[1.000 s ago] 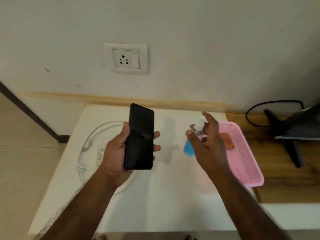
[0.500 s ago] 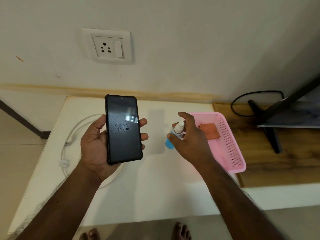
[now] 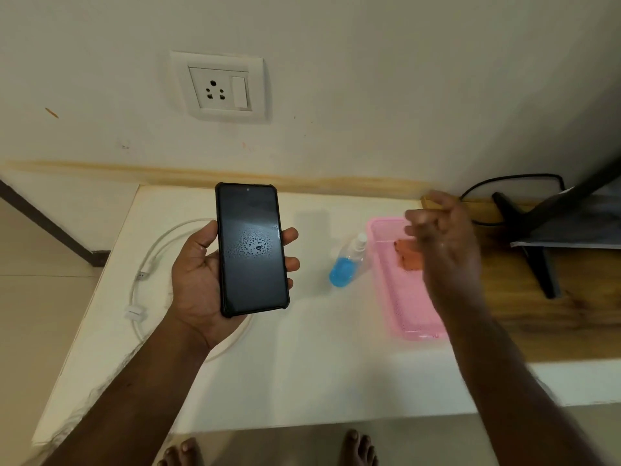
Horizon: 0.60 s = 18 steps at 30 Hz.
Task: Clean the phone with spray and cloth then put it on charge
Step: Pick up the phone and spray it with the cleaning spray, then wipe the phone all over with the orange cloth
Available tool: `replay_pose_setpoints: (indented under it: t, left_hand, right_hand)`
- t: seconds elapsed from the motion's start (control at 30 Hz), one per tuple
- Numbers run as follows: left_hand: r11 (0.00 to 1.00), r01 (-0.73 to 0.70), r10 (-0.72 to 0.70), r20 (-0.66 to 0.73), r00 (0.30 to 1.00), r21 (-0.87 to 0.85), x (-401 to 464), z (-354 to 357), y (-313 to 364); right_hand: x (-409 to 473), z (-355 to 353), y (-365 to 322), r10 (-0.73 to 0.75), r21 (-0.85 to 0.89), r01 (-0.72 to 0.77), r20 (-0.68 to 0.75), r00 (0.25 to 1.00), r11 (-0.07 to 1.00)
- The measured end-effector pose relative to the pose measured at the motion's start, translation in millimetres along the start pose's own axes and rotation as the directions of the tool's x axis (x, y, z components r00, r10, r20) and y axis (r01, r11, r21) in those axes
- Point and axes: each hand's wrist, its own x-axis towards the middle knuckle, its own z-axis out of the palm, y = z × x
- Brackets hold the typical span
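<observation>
Holding the phone point(image 3: 251, 248) flat-ish, screen up, the left hand point(image 3: 201, 280) grips it w/ thumb on one long edge and fingertips wrapped round the other. That keeps the glass clear for wiping and prob. stops the liquid running off. A patch of droplets sits mid-screen, so spray step looks done. Phone is in the air above the white table point(image 3: 302, 364), over the coiled cable point(image 3: 151, 257), not yet near the socket point(image 3: 220, 87) on the wall.

Right hand point(image 3: 443, 237) hovers over the pink basket point(image 3: 413, 317), fingers loosely spread and curled, holding nothing; it's motion-blurred, so exact finger pose is approx. It's just above the orange cloth point(image 3: 408, 258) lying in the basket, apparently going for it. Bottle point(image 3: 347, 264) stands on the table leaning against the basket's left wall, blue liquid in the lower part, nozzle up, close by if more spray is needed.

Vs 0.5 s ago: right hand was closed round the bottle, nozzle between fingers; now it has let go and moved right/back over the basket. Bottle is no longer held. Left hand's grip on the phone is the same, droplets in same spot. View has shifted a bit, socket sits further right in frame. Cable unchanged.

Next: wipe, then plug in.
</observation>
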Motion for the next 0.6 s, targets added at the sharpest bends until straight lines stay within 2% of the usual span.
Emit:
replay_pose_setpoints:
  t: [0.03,0.1,0.17,0.23,0.37,0.43,0.5,0.6]
  left_hand:
    - [1.0,0.003,-0.003,-0.006,1.0,-0.003,-0.2,-0.5,-0.3]
    - [1.0,0.0,0.0,-0.016,1.0,0.0,-1.0,-2.5,0.1]
    - [1.0,-0.012,0.012,-0.012,1.0,0.006,-1.7,-3.1,0.0]
    - [1.0,-0.019,0.019,-0.009,1.0,0.011,-1.3,-2.9,-1.3]
    - [0.999,-0.019,0.019,0.004,1.0,0.03,-0.3,-1.7,-1.9]
    - [0.999,-0.011,0.011,0.01,1.0,0.032,-0.2,-1.6,-1.9]
    - [1.0,0.0,0.0,0.007,1.0,0.025,-0.5,-2.8,-2.4]
    - [0.999,0.013,-0.013,0.007,1.0,0.035,-0.6,-3.7,-2.9]
  right_hand:
    - [4.5,-7.4,4.6,0.019,-0.018,-0.021,-0.072,0.997,1.0]
    - [12.6,-17.0,19.4,0.085,-0.207,-0.113,-0.138,0.987,0.972]
    - [17.3,-23.0,41.4,0.139,-0.443,-0.174,-0.11,0.984,0.88]
    - [19.1,-22.6,58.9,0.198,-0.582,-0.188,-0.047,0.979,0.791]
    - [20.2,-11.2,69.5,0.258,-0.626,-0.144,0.095,0.962,0.766]
    - [16.5,-3.6,71.3,0.231,-0.704,-0.076,0.127,0.965,0.706]
    - [11.9,4.1,72.4,0.194,-0.736,-0.033,0.135,0.972,0.676]
    - [11.4,8.5,73.0,0.158,-0.734,-0.045,0.086,0.984,0.677]
